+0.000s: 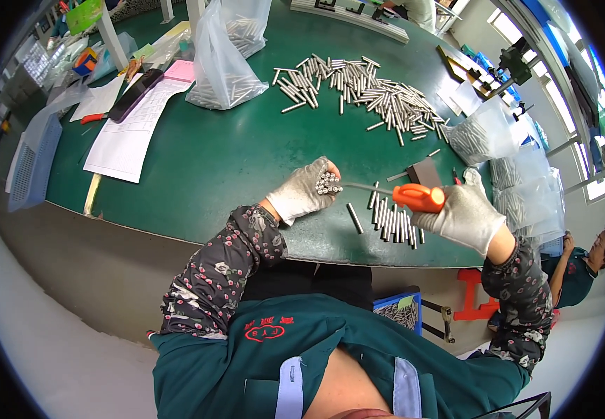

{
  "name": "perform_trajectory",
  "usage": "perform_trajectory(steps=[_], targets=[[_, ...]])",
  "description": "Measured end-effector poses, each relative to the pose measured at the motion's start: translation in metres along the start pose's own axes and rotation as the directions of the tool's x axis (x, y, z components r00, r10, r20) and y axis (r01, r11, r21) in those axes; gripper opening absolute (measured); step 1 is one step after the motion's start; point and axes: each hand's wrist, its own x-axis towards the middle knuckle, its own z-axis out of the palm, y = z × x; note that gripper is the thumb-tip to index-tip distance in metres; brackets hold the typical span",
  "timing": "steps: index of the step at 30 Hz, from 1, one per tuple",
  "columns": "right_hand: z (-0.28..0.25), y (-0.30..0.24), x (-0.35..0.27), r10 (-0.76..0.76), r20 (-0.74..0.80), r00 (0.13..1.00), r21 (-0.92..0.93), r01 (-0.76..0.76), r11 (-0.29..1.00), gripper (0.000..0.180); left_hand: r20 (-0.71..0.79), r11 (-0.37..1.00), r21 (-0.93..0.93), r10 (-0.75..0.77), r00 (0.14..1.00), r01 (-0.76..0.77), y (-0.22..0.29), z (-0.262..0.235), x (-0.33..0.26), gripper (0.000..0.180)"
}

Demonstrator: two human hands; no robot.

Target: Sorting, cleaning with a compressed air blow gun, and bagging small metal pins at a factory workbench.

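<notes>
My left hand (305, 193), in a white work glove with bare fingertips, is closed round a bundle of metal pins (328, 184), their round ends facing to the right. In my gloved right hand (471, 215) is an orange-handled tool (419, 198) with a long thin shaft. Its tip reaches to the ends of the bundled pins; whether it touches them I cannot tell. On the green table below the shaft, a loose row of metal pins (393, 222) lies near the front edge. A small brown block (425, 172) sits just behind the tool.
A large heap of metal pins (386, 98) spreads across the far middle. Clear bags of pins stand at the back left (224, 77) and along the right (480, 136). Papers (131, 143) with a dark case (135, 96) lie left. A blue bin (398, 311) stands below the table edge.
</notes>
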Motion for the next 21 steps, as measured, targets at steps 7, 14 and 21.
perform_trajectory(steps=[7,14,21], targets=[[0.002,0.0,0.0,-0.06,-0.084,0.995,-0.033,0.057,0.998,0.049,-0.016,0.998,0.049,0.029,0.999,-0.028,-0.006,0.0,0.001,0.036],[0.011,0.01,-0.001,-0.069,-0.059,0.996,0.052,0.072,0.996,0.049,-0.015,0.997,0.044,0.069,0.998,-0.068,-0.007,0.0,0.001,0.032],[0.011,0.007,-0.007,-0.06,-0.055,0.997,0.094,0.065,0.993,0.048,0.021,0.999,-0.033,0.006,1.0,-0.006,0.0,0.0,0.0,0.036]])
